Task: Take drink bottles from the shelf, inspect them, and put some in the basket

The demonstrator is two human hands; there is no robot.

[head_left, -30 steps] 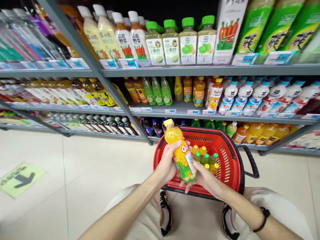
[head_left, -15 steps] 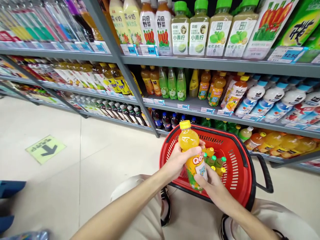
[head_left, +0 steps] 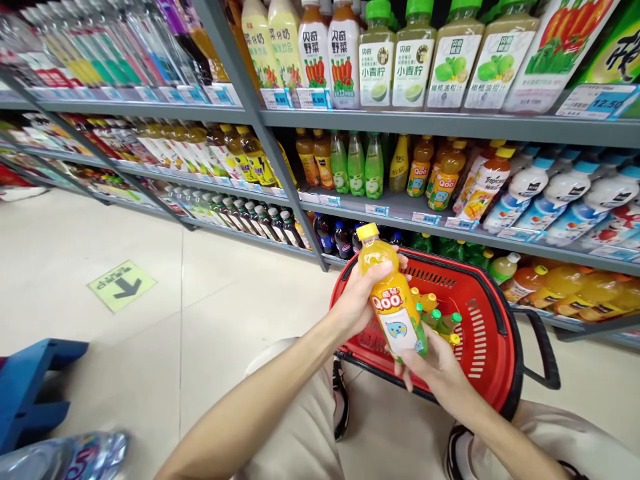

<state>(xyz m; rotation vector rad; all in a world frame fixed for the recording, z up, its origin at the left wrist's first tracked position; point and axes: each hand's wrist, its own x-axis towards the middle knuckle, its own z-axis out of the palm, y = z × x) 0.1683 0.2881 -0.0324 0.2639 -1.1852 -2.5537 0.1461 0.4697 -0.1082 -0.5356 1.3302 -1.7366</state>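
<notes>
An orange Qoo juice bottle [head_left: 390,300] with a yellow cap is held tilted over a red shopping basket [head_left: 480,347]. My left hand [head_left: 357,303] wraps round its upper half from the left. My right hand [head_left: 433,363] cups its base from below. Its label faces me. Inside the basket lie several small bottles [head_left: 435,320] with yellow and green caps.
Grey shelves [head_left: 450,127] filled with drink bottles run along the back and right. The pale tiled floor has a green arrow sticker [head_left: 121,285]. A blue stool or crate [head_left: 30,387] sits at lower left, with a plastic water bottle [head_left: 65,457] at the bottom edge.
The bottle has been turned in my hands so the Qoo label now faces me. The view has swung left, bringing the blue object and the water bottle into sight.
</notes>
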